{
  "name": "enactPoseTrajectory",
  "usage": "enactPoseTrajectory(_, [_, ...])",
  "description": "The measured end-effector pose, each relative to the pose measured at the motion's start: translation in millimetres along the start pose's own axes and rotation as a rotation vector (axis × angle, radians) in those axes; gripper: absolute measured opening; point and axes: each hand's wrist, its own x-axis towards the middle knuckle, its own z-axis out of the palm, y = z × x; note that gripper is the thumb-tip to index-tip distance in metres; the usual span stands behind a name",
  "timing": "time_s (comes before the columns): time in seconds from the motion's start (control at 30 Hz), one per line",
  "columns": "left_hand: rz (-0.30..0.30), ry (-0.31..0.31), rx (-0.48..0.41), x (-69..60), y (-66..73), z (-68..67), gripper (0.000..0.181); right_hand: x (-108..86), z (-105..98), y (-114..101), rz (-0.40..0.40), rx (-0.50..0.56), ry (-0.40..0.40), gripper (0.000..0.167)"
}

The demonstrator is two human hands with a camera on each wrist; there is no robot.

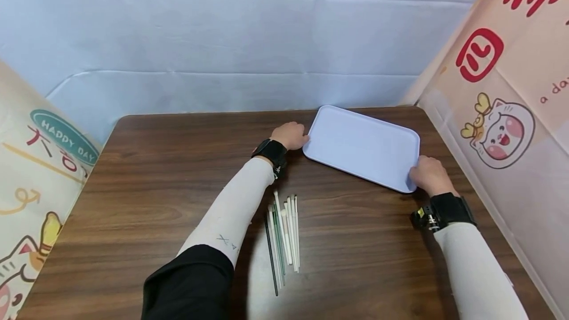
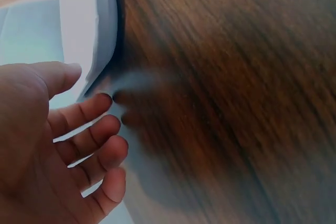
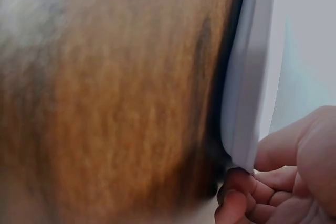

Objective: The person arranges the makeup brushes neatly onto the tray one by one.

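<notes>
Pale cloth point(image 1: 222, 33) is hung behind a brown table point(image 1: 155, 177), and one pale tray point(image 1: 362, 147) is set toward the table's far right. Its long axis is angled from far left to near right, kinda bracketed by two hands: the near-right corner is pinched by the right hand point(image 1: 430, 174), while the left hand point(image 1: 290, 135) is held loosely bent at the left end, thumb and fingers apart; whether the rim's touched there can't be told. One bunch of sticks point(image 1: 289, 231) is laid nearer: one black, the rest pale or greenish, too overlapped to be counted.
</notes>
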Motion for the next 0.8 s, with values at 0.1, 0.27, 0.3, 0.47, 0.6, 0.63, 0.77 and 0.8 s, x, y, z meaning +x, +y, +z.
enactPoseTrajectory(0.1, [0.024, 0.012, 0.0, 1.3, 2.7, 1.6, 0.034, 1.1, -0.9, -0.1, 0.005, -0.01, -0.004, 0.042])
enactPoseTrajectory(0.27, [0.032, 0.021, 0.002, 4.6, 4.5, 7.0, 0.029, 1.8, 0.1, 0.5, -0.001, -0.027, -0.002, 0.042])
enactPoseTrajectory(0.3, [0.029, 0.019, 0.006, 5.3, 4.3, 8.2, 0.028, 1.8, 0.3, 0.3, -0.003, -0.031, -0.001, 0.042])
enactPoseTrajectory(0.47, [0.007, -0.012, 0.011, 4.4, 0.4, 10.2, 0.027, 3.0, 3.4, -2.5, -0.013, -0.036, -0.01, 0.04])
enactPoseTrajectory(0.6, [0.001, -0.038, -0.006, -0.1, -2.5, 8.2, 0.028, 3.7, 3.2, -5.6, -0.026, -0.029, -0.015, 0.04])
enactPoseTrajectory(0.63, [0.0, -0.043, -0.008, -1.1, -3.3, 7.8, 0.027, 3.5, 2.8, -7.0, -0.028, -0.027, -0.016, 0.04])
enactPoseTrajectory(0.77, [-0.001, -0.056, -0.019, -4.6, -8.2, 7.0, 0.028, 3.7, 1.9, -13.1, -0.033, -0.026, -0.029, 0.041])
enactPoseTrajectory(0.8, [0.0, -0.059, -0.018, -5.4, -9.9, 7.1, 0.028, 4.1, 2.0, -14.6, -0.034, -0.025, -0.033, 0.041])
